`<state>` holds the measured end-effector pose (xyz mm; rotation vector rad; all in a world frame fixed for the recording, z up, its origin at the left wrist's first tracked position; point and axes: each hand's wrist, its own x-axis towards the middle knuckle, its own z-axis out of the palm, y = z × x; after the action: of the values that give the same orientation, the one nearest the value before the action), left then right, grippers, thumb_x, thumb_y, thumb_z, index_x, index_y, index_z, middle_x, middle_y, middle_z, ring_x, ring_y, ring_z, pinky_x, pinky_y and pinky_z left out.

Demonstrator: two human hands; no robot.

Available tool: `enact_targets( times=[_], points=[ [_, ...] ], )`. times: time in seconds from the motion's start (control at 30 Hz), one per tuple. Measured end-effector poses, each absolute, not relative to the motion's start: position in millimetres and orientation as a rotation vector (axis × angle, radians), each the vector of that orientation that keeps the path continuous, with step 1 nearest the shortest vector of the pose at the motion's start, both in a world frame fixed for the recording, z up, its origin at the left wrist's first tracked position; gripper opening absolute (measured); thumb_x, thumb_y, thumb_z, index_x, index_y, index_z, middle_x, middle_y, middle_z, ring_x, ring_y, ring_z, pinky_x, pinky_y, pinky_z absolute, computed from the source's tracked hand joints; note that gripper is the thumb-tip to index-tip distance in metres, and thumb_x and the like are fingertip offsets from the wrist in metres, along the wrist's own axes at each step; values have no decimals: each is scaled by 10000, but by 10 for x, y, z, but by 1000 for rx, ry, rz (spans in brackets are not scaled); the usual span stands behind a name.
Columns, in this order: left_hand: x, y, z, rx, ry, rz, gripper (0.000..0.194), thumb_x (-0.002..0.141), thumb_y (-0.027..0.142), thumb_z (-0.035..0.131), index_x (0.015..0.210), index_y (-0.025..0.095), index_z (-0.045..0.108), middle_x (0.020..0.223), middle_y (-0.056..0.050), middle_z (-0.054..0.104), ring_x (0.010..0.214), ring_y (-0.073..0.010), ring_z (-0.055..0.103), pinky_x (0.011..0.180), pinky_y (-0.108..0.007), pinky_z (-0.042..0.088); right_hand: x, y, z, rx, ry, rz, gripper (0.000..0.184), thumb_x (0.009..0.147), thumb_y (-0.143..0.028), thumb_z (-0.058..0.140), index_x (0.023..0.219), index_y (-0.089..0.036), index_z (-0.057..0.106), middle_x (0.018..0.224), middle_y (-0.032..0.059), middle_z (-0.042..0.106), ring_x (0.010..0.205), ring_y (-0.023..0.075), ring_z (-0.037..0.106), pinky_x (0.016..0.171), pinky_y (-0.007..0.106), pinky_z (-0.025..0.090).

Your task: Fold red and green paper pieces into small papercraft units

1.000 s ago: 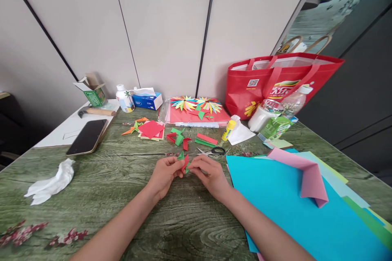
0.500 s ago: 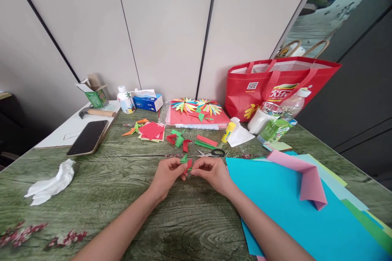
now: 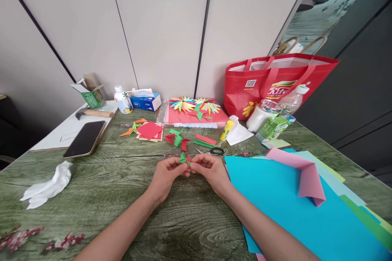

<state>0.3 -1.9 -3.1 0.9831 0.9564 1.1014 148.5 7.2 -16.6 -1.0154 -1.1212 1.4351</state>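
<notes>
The left hand (image 3: pixel 165 175) has thumb and fingers drawn narrow on a small red-and-green folded piece (image 3: pixel 182 158), which sits between the two hands, above the surface (image 3: pixel 180 228). The right hand (image 3: pixel 214 173) has just brought its thumb closer in, and its fingertips now pinch the piece's right edge. This suggests that both hands are shaping or joining the paper together; the exact fold is too small to tell.

Counted from left to right: well out to the left of the hands, one crumpled tissue (image 3: pixel 49 187), one phone (image 3: pixel 85 138) and one hammer (image 3: pixel 99 113). Beyond the left hand, one white bottle (image 3: pixel 124 102), one tissue box (image 3: pixel 147 102), one orange-and-green folded form (image 3: pixel 134 127) and one stack of small sheets (image 3: pixel 150 129), its number hard to count. Straight ahead of the hands, one cluster of red and green folded paper (image 3: pixel 177 138), its units unclear, with two rosettes (image 3: pixel 181 105) farther back. Just beyond the right hand, two strips (image 3: pixel 206 138), one red and one green, one pair of scissors (image 3: pixel 217 151) and one glue stick (image 3: pixel 226 131). Right of the right hand, one pink folded paper (image 3: pixel 310 171) on a large blue sheet (image 3: pixel 269 204); farther back, one red bag (image 3: pixel 241 98).
</notes>
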Motion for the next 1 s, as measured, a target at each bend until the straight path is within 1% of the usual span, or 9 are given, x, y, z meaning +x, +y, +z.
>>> enact_targets(
  times=[0.1, 0.27, 0.43, 0.63, 1.0],
  points=[
    [4, -21, -33, 964, 996, 1116, 151, 601, 233, 723, 689, 115, 686, 648, -36, 664, 562, -114, 559, 608, -239, 459, 1485, 70, -156, -1017, -1156, 1383, 244, 546, -316, 751, 670, -160, 610, 583, -16, 614, 529, 110, 556, 556, 245, 464],
    [29, -31, -28, 897, 1006, 1127, 170, 578, 259, 737, 665, 123, 685, 631, -29, 658, 539, -111, 550, 589, -244, 459, 1456, 43, -122, -1028, -1167, 1311, 263, 508, -294, 767, 668, -166, 603, 604, -17, 610, 544, 114, 558, 562, 251, 477],
    [28, -32, -48, 934, 984, 1120, 171, 589, 259, 733, 675, 119, 684, 647, -44, 666, 569, -121, 559, 600, -247, 465, 1445, 14, -123, -1043, -1194, 1264, 219, 554, -306, 741, 643, -168, 596, 623, -2, 614, 566, 129, 566, 559, 255, 475],
    [23, -38, -30, 983, 991, 1091, 178, 621, 282, 711, 669, 114, 675, 647, -49, 665, 564, -124, 556, 595, -247, 459, 1461, 32, -141, -1068, -1198, 1275, 190, 558, -274, 738, 604, -162, 591, 596, -12, 598, 541, 116, 536, 527, 235, 440],
    [85, -77, -14, 1007, 1037, 1181, 159, 632, 278, 686, 661, 127, 646, 597, -10, 605, 548, -107, 509, 589, -228, 426, 1406, -16, -94, -1005, -1192, 1281, 171, 635, -296, 691, 615, -164, 585, 573, 0, 600, 541, 143, 563, 572, 270, 459]
  ],
)
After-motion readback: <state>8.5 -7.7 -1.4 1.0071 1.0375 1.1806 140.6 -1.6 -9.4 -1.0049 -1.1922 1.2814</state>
